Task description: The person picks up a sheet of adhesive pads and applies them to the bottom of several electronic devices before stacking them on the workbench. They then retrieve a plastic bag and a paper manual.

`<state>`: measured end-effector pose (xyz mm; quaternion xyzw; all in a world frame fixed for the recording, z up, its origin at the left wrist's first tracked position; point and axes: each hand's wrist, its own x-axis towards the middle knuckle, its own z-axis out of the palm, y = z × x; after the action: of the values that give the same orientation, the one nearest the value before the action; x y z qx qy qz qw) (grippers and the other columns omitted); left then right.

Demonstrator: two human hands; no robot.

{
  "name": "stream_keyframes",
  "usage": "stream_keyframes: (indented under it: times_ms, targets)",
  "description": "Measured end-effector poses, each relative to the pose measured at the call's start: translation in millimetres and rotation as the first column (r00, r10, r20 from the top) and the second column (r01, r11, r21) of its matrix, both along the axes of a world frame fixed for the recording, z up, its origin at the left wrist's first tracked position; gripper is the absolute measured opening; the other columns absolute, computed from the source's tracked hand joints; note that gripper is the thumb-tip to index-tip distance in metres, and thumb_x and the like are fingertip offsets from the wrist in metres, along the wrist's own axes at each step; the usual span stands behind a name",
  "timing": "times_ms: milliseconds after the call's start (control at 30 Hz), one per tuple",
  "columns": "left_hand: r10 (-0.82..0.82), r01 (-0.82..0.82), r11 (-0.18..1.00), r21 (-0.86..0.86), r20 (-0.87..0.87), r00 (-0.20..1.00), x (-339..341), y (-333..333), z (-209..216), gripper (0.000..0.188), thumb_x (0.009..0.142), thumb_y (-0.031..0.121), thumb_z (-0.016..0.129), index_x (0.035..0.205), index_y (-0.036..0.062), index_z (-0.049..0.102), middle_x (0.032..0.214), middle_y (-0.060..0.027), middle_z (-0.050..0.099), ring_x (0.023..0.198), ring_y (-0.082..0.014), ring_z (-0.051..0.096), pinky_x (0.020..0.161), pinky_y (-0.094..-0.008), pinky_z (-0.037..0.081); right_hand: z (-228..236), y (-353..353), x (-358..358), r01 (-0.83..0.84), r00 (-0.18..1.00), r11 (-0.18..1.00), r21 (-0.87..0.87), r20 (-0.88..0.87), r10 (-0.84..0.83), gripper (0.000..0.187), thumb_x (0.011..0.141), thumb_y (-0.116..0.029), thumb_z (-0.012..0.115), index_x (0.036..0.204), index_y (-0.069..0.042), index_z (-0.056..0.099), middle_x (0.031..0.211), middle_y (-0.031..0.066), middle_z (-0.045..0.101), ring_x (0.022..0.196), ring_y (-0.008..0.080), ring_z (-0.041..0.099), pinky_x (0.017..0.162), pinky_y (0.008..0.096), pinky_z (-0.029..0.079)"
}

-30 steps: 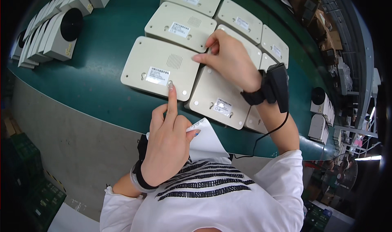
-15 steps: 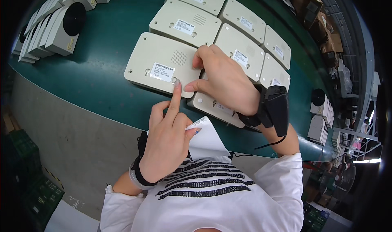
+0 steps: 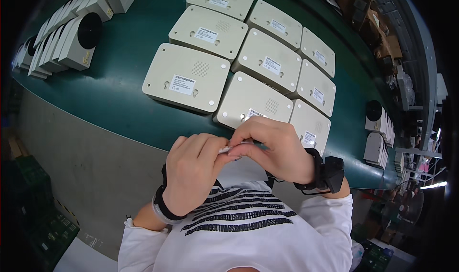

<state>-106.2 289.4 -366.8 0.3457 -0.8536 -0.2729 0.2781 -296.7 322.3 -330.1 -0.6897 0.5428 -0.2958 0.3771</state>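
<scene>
My left hand (image 3: 188, 172) pinches a white sticker sheet (image 3: 242, 172) just in front of my shirt. The fingertips of my right hand (image 3: 281, 146) are closed at the sheet's upper edge, against the left fingers; anything small between them is hidden. Beyond the hands, several cream plastic boxes lie close together in rows, each with a white label. Nearest on the left, one box (image 3: 184, 62) has pale round pads at its right corners and dark holes at its left ones. My right hand partly covers the front of the box beside it (image 3: 245, 92).
A green table (image 3: 119, 97) carries everything, its curved near edge passing just beyond my body. White units with black discs (image 3: 88, 30) stand in rows at the far left; more white units (image 3: 375, 150) are at the right edge. Green crates (image 3: 43, 224) sit on the floor, lower left.
My right hand has left the nearest left box and come toward me, to the sheet. My left index finger has drawn back from that box. Both hands now meet at the sheet.
</scene>
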Motion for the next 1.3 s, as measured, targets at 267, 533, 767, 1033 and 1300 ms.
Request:
stream_keyframes:
  times_ms: [267,533,767,1033,1300]
  targets:
    - [-0.029,0.028,0.999,-0.025,-0.031,0.999,-10.0,8.4,5.0,0.017,0.074,0.010,0.073,0.085,0.0045,0.062,0.069,-0.0058,0.061,0.060,-0.0229,0.058,0.056,-0.0341,0.041,-5.4,22.6,-3.8,0.082,0.995,0.974,-0.210,-0.045,-0.094,0.016,0.075,-0.003,0.074,0.089,-0.005,0.065,0.089,0.0052,0.063,0.079,0.0207,0.061,0.067,0.0297,0.049]
    - [0.025,-0.025,1.000,0.010,-0.042,0.999,-3.4,9.6,3.0,0.014,0.075,0.010,0.073,0.081,0.0033,0.062,0.067,-0.0075,0.062,0.058,-0.0243,0.058,0.054,-0.0349,0.041,5.7,11.6,10.9,-0.003,0.962,0.965,-0.261,-0.263,-0.069,0.014,0.074,-0.003,0.072,0.086,-0.006,0.065,0.092,0.0056,0.061,0.083,0.0213,0.060,0.072,0.0301,0.048]
    - [0.119,-0.101,0.982,0.158,-0.113,0.986,27.4,-4.1,-10.6,0.039,0.078,0.011,0.071,0.112,-0.0031,0.058,0.070,-0.0128,0.064,0.061,-0.0294,0.061,0.057,-0.0348,0.046,-11.5,-80.7,42.5,0.050,0.995,0.977,-0.208,0.093,-0.031,0.008,0.080,-0.005,0.068,0.085,-0.001,0.063,0.090,0.0099,0.059,0.080,0.0216,0.059,0.070,0.0296,0.047]
    - [0.318,-0.237,0.803,0.547,-0.057,0.946,49.4,-24.0,-23.2,0.105,0.074,0.005,0.073,0.148,0.0001,-0.001,0.072,-0.0140,0.068,0.061,-0.0208,0.066,0.062,-0.0252,0.048,-39.4,-142.9,82.9,0.070,0.991,0.993,-0.097,-0.106,-0.081,0.014,0.082,-0.012,0.068,0.084,0.002,0.066,0.088,0.0105,0.057,0.077,0.0184,0.058,0.070,0.0284,0.048]
    - [0.259,-0.183,0.797,0.576,-0.052,0.965,49.7,-33.8,-34.5,0.104,0.075,0.007,0.072,0.147,-0.0023,-0.002,0.072,-0.0155,0.068,0.062,-0.0240,0.066,0.063,-0.0265,0.049,-42.6,-142.7,86.8,0.094,0.986,0.990,-0.104,-0.130,-0.107,0.014,0.080,-0.012,0.070,0.083,0.002,0.067,0.089,0.0099,0.056,0.075,0.0177,0.056,0.069,0.0290,0.048]
